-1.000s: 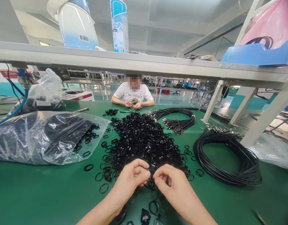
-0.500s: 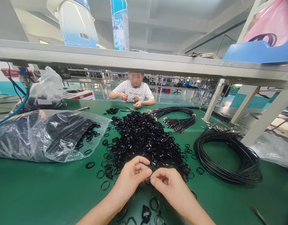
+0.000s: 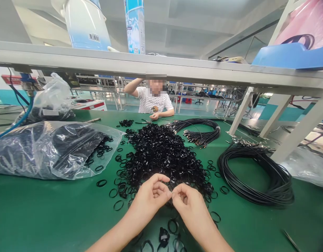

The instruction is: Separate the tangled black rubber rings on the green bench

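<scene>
A large heap of thin black rings (image 3: 161, 150) covers the middle of the green table (image 3: 59, 210). At its near edge my left hand (image 3: 152, 192) is closed, thumb and fingertips pinched together. Close against its fingertips, my right hand (image 3: 186, 199) is pinched too, thumb against forefinger. Whatever lies between the fingertips is too small or hidden to make out. Loose black rings (image 3: 173, 226) and a small dark bundle with a pale patch (image 3: 164, 237) lie between my forearms.
On the left lies a clear plastic bag (image 3: 46, 150) of black rings. Coiled black cables (image 3: 256, 175) are at right, with a smaller cable bundle (image 3: 203, 131) behind. A person (image 3: 156, 99) sits opposite. A shelf (image 3: 161, 68) crosses above the table. A metal tool (image 3: 291, 240) lies lower right.
My hands have shifted slightly to the right, still pinched and close together. The person opposite has raised one arm toward the head; the other hand stays at the table.
</scene>
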`<act>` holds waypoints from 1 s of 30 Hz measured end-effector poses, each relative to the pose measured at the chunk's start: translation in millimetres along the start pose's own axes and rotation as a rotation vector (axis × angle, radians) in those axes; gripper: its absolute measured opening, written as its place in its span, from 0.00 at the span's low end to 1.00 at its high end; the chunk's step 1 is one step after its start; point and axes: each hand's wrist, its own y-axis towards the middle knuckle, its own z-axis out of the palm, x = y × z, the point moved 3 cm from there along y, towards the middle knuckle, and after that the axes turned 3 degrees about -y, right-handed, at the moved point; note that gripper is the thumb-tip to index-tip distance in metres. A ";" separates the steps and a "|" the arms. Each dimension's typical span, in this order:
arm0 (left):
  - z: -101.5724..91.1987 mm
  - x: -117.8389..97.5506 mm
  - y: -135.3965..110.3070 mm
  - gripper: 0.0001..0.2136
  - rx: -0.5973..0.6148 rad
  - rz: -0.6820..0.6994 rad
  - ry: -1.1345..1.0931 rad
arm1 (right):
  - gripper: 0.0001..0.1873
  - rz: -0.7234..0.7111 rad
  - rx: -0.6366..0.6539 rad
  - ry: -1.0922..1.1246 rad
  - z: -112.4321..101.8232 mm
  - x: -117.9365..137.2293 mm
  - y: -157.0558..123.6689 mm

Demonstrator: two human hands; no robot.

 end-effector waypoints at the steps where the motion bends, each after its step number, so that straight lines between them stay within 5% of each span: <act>1: 0.4 -0.8 -0.9 0.11 -0.014 0.016 0.036 | 0.08 -0.008 -0.011 -0.031 0.4 0.8 -0.5; 8: 1.1 -7.1 -6.2 0.02 -0.051 0.138 0.240 | 0.08 -0.062 -0.143 -0.273 -1.4 1.4 -2.2; 18: -20.9 0.6 12.4 0.03 -0.152 0.150 0.503 | 0.09 0.016 -0.238 -0.385 -19.7 -20.8 14.5; 26: -30.0 -5.0 9.7 0.10 -0.023 0.183 0.619 | 0.15 -0.015 -0.242 -0.484 -32.6 -36.7 21.0; 30: -36.1 -19.0 1.8 0.14 0.168 0.216 0.689 | 0.12 -0.094 -0.274 -0.482 -32.6 -30.5 15.4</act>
